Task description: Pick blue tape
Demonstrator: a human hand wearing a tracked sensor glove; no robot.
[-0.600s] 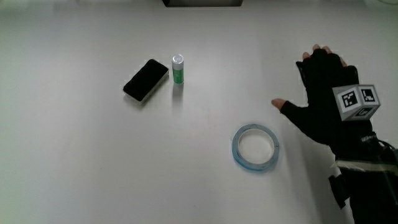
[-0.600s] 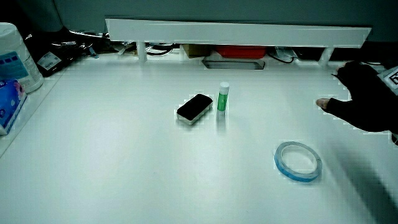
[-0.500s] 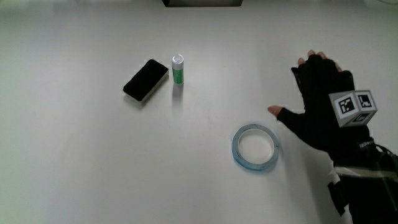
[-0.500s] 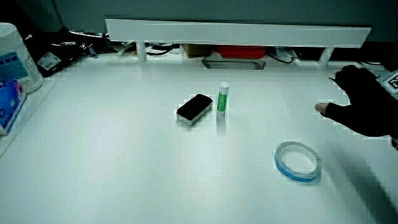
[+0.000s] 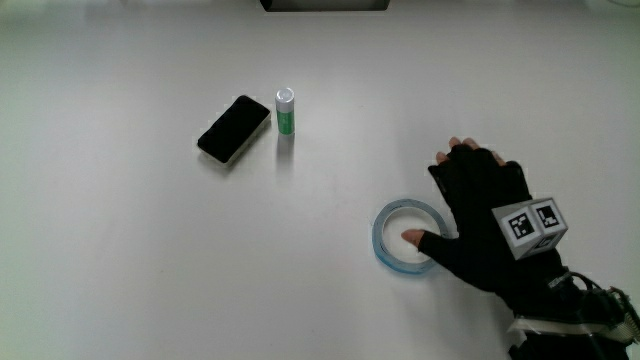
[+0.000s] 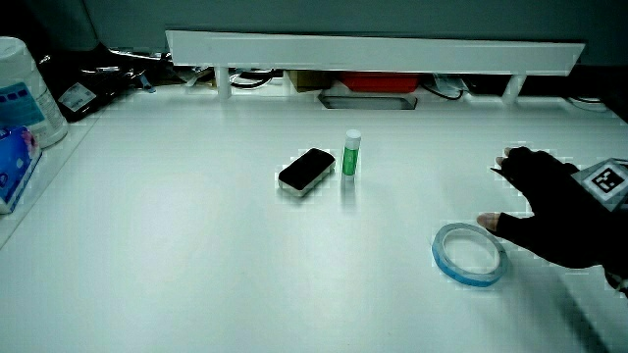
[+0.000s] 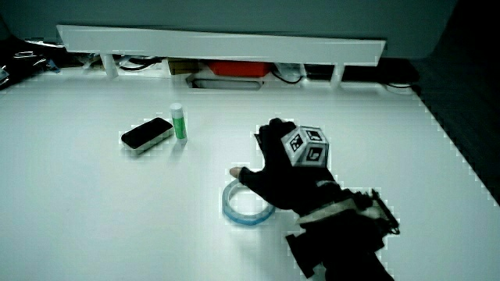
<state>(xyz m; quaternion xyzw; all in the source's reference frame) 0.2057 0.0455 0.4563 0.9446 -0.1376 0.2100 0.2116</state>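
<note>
Since half a second ago the hand [image 5: 482, 225] has come nearer the person and now partly covers the tape [image 5: 398, 241], thumb over the ring's hole, fingers spread flat, gripping nothing. Tape lies flat on the table [image 5: 150, 270], nearer the person than the phone [image 5: 234, 128] and glue stick [image 5: 286, 109].

Bright, even overhead light on the white table [image 5: 120, 280]; soft faint shadows; dim surroundings.
</note>
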